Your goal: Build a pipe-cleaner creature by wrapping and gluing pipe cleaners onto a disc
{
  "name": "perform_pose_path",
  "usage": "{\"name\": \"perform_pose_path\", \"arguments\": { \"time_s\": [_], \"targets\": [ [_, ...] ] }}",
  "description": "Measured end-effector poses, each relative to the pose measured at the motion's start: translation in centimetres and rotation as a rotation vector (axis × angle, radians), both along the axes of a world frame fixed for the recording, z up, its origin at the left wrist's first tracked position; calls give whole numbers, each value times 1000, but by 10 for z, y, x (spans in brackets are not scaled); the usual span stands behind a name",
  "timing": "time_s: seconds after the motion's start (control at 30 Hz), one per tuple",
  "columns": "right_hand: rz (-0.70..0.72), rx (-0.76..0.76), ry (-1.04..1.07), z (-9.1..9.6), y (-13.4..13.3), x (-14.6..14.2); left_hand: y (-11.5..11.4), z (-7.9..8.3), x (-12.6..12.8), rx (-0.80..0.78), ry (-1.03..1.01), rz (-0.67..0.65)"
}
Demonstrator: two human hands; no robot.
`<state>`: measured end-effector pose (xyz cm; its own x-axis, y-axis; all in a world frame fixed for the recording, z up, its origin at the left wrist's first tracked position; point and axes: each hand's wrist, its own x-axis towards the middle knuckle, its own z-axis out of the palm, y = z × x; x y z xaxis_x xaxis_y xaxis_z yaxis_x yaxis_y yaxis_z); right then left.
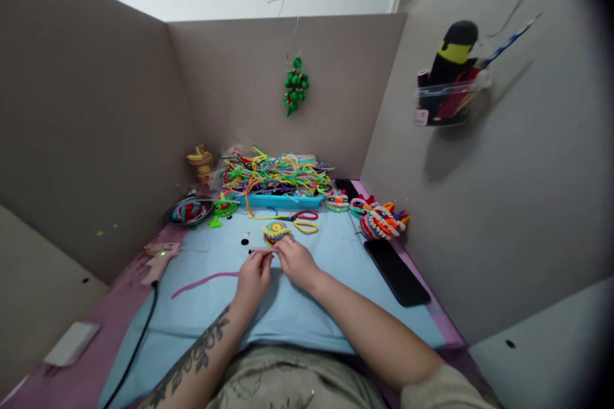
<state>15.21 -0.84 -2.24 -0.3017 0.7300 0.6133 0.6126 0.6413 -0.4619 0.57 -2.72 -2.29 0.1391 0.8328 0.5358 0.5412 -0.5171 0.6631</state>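
My left hand (255, 275) is closed in a pinch at the middle of the blue cloth, on a pink pipe cleaner (204, 282) whose tail trails out to the left. My right hand (295, 261) meets it fingertip to fingertip, also pinched; its fingers hide what lies between them. A thin pale strip shows just above the fingertips. Directly behind the right hand sits a small round striped figure (275, 231) made of coiled pipe cleaners, with a yellow ring on it. Scissors (304, 222) with red and yellow handles lie just beyond.
A blue tray (283, 202) heaped with colourful pipe cleaners stands at the back. Left are a pink glue gun (162, 261) with a black cord and a dark bowl (190, 212). Right are a phone (397, 273) and finished figures (382, 222). Grey partitions (288, 38) enclose the table.
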Motion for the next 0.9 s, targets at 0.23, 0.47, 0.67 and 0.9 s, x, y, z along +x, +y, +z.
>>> {"name": "perform_pose_path", "arguments": {
  "time_s": [0.23, 0.47, 0.67, 0.9],
  "targets": [
    [57, 42, 73, 1, 1, 0, 2, -2, -2, -31, -20, 45],
    [93, -91, 256, 4, 0, 0, 3, -1, -2, -23, -32, 69],
    [84, -150, 342, 8, 0, 2, 2, 1, -1, -39, -38, 55],
    [78, -71, 346, 4, 1, 3, 1, 3, -2, -86, -118, -5]
  ]
}}
